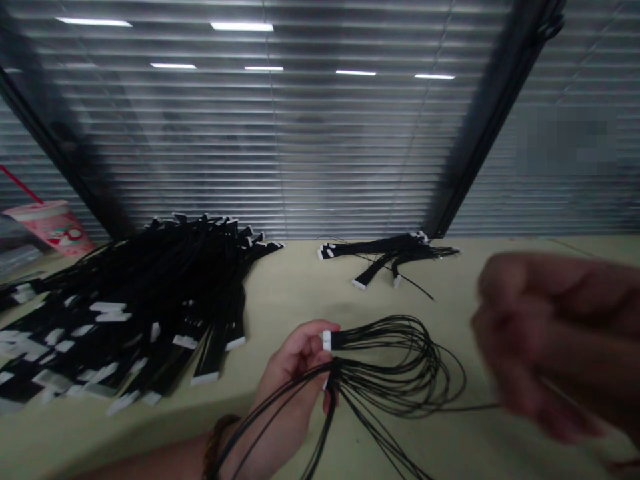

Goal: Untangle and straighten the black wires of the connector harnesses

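Observation:
My left hand [295, 393] is closed on a black wire harness [410, 367], gripping it near its white connector [327, 341]. Its thin black wires loop out to the right and curve back to the fingers, while loose strands hang down over the wrist and toward the bottom edge. On the right, my right hand [555, 347] is raised and blurred by motion, its fingers curled closed. One single wire runs from the loop to the edge of that hand; whether the fingers hold it is hidden.
A large heap of black wire harnesses [185, 280] with white connectors covers the table's left side. A smaller bunch of harnesses [380, 253] lies at the back. A pink cup [57, 227] with a red straw stands far left. Window blinds [300, 147] rise behind the table [280, 287].

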Demonstrator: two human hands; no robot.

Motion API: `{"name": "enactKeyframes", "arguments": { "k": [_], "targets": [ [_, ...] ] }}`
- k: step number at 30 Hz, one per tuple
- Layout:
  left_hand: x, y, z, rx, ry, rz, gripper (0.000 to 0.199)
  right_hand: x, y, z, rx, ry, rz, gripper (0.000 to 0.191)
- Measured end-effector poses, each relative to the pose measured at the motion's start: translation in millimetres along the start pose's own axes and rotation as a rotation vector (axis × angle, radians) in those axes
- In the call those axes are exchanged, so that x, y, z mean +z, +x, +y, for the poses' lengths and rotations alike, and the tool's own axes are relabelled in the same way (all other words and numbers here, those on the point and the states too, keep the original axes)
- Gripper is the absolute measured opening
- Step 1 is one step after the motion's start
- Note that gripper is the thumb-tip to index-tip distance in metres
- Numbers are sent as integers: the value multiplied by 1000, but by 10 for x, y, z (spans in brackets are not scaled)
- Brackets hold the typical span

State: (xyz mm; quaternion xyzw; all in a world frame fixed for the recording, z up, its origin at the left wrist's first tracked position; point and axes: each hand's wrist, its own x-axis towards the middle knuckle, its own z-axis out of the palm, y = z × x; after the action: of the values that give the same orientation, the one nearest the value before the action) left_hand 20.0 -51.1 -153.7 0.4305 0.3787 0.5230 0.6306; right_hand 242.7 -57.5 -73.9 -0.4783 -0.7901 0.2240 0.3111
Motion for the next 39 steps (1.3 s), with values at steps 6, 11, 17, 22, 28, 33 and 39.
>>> {"name": "enactKeyframes", "arguments": {
  "k": [6,11,17,22,28,33,39],
  "targets": [
    [-32,-14,-78,159,-147,-161,19,561,-81,-140,-396,-419,135,23],
    [-73,-34,-116,176,-114,-203,16,617,-103,-70,-444,-454,121,28],
    [-114,-54,-161,165,-42,-226,16,639,-80,-95,-440,-460,122,34],
    [-91,-65,-122,163,-57,-238,16,632,-98,-105,-503,-485,150,40],
    [-108,-87,-102,111,3,-253,16,638,-103,-123,-492,-532,129,44],
    [-93,-70,-105,89,-34,-253,15,674,-87,-151,-509,-685,125,31],
    [-44,-60,-101,90,-115,-234,13,664,-82,-182,-515,-701,118,29]
  ]
}}
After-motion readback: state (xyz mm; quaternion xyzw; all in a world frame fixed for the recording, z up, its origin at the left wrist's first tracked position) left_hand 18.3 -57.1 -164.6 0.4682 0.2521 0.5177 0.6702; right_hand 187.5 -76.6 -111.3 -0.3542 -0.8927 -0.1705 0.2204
